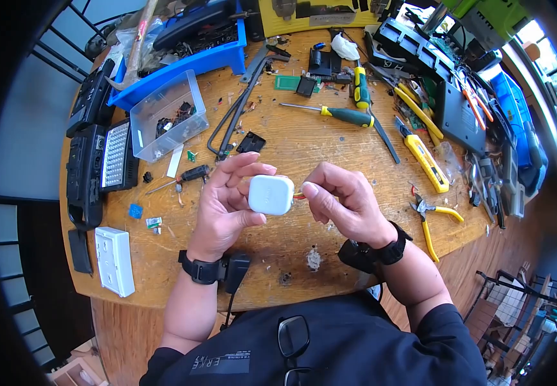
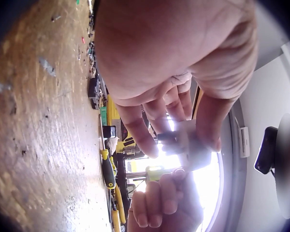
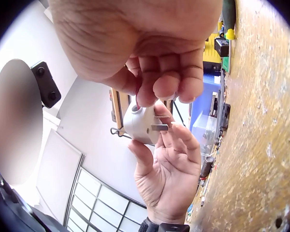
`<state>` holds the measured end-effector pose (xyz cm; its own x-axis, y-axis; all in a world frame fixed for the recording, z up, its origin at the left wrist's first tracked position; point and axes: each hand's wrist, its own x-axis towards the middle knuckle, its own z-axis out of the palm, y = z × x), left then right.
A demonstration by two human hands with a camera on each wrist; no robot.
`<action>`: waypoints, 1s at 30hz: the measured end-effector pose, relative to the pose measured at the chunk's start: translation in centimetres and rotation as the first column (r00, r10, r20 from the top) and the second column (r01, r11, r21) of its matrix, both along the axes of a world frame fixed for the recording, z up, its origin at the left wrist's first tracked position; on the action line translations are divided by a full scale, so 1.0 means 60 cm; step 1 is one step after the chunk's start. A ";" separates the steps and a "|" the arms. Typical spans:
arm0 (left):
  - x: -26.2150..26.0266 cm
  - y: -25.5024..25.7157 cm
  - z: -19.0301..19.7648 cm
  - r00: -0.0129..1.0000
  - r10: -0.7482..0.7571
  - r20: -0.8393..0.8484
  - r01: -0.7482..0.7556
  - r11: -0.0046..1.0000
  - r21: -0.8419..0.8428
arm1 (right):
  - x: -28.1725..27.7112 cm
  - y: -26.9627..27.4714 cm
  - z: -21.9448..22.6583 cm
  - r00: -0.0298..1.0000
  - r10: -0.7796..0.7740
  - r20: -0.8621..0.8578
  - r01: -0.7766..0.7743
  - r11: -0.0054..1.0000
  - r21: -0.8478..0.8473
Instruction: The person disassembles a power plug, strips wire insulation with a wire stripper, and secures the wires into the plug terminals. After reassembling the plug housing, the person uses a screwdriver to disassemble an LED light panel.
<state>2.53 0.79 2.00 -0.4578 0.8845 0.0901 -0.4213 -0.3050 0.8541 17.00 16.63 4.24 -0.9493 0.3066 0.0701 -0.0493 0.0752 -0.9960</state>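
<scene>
My left hand (image 1: 220, 209) holds a white square power plug (image 1: 271, 195) between thumb and fingers, its smooth face toward the head camera. In the right wrist view, flat metal prongs (image 3: 159, 127) stick out of the plug's other face, and a round hole opens in its side. Thin coloured wires (image 1: 299, 195), red and yellow among them, run at that side of the plug. My right hand (image 1: 349, 202) pinches the wires between thumb and index finger, close beside the plug. The wires' far ends are hidden by the right hand.
A green-handled screwdriver (image 1: 349, 116), a yellow utility knife (image 1: 427, 164) and yellow-handled pliers (image 1: 427, 215) lie beyond and right of the hands. At left stand a clear plastic box (image 1: 169, 128), a blue bin (image 1: 182, 71) and a white socket panel (image 1: 115, 262).
</scene>
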 end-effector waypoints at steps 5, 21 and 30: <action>0.000 0.001 0.002 0.999 -0.021 -0.031 0.020 0.999 -0.025 | 0.001 -0.001 0.001 1.000 -0.013 -0.002 0.013 1.000 -0.027; -0.001 0.003 0.008 0.977 -0.190 -0.095 0.177 0.976 -0.128 | 0.002 0.001 0.001 1.000 -0.025 0.008 0.025 0.999 -0.044; 0.001 0.004 0.006 0.953 -0.279 -0.117 0.248 0.942 -0.228 | 0.000 -0.002 0.007 0.999 -0.046 0.015 0.046 0.998 -0.029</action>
